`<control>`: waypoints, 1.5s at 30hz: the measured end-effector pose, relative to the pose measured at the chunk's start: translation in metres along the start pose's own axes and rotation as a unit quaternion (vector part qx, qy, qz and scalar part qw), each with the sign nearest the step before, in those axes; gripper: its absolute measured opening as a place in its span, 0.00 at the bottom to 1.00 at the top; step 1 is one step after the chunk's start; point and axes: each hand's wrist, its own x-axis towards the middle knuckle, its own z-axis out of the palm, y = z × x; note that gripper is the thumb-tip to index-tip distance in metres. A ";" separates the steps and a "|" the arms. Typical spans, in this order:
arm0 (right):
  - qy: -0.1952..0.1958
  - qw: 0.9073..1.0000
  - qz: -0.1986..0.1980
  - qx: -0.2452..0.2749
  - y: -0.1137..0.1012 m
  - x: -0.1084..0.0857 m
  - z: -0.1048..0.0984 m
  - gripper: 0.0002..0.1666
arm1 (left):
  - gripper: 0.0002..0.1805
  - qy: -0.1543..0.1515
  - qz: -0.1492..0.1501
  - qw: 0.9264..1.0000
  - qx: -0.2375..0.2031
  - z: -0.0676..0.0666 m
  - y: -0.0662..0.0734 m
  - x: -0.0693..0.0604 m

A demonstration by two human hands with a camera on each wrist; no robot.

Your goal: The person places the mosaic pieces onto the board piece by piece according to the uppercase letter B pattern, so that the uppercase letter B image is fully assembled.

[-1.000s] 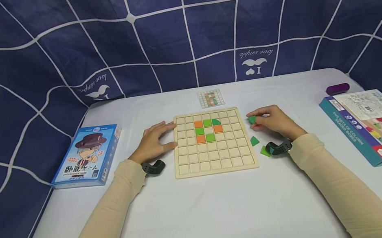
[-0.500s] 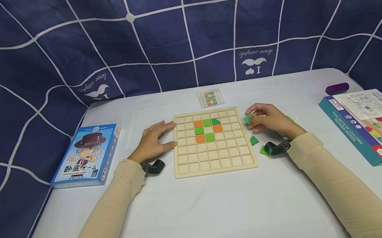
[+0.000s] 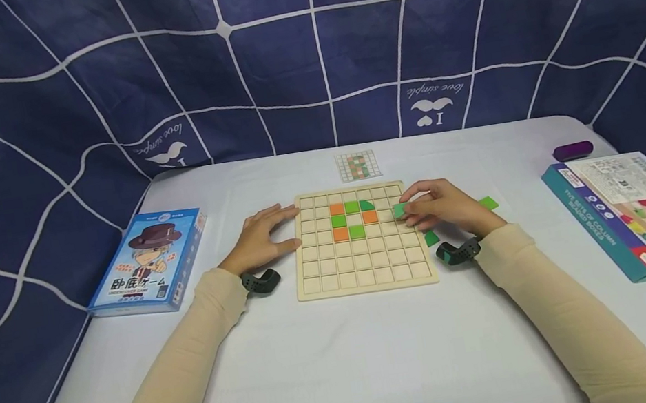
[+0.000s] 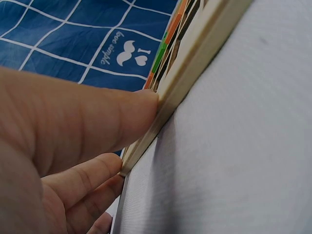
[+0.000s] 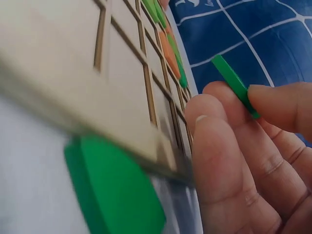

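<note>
Right hand point(image 3: 449, 205) moved over board point(image 3: 365, 273), pinching green tile point(image 3: 399, 211); left hand point(image 3: 260, 240), unclenched, touches board near blue box point(image 3: 147, 264)

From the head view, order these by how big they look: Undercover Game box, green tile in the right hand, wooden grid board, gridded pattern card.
Largest to smallest:
1. Wooden grid board
2. Undercover Game box
3. Gridded pattern card
4. Green tile, held in the right hand

Free room before grid board point(image 3: 366, 279), blue box point(image 3: 147, 264) at left, teal box point(image 3: 645, 216) at right
</note>
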 end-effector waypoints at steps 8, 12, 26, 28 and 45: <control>-0.025 0.999 0.027 -0.009 -0.010 0.008 0.015 0.18 | 0.39 -0.002 -0.003 1.000 0.000 0.000 0.001 0.000; -0.037 0.999 0.019 -0.016 -0.011 0.013 0.023 0.18 | 0.39 -0.002 -0.004 1.000 0.002 0.000 0.001 0.001; -0.054 0.995 0.005 -0.087 -0.013 0.022 0.042 0.14 | 0.40 -0.002 -0.012 1.000 0.001 0.004 0.002 -0.001; -0.054 0.994 0.006 -0.090 -0.014 0.022 0.043 0.14 | 0.40 -0.002 -0.012 1.000 0.002 0.004 0.002 -0.001; -0.051 0.991 0.001 -0.121 -0.018 0.026 0.044 0.13 | 0.40 0.002 -0.006 1.000 0.003 0.001 0.001 0.000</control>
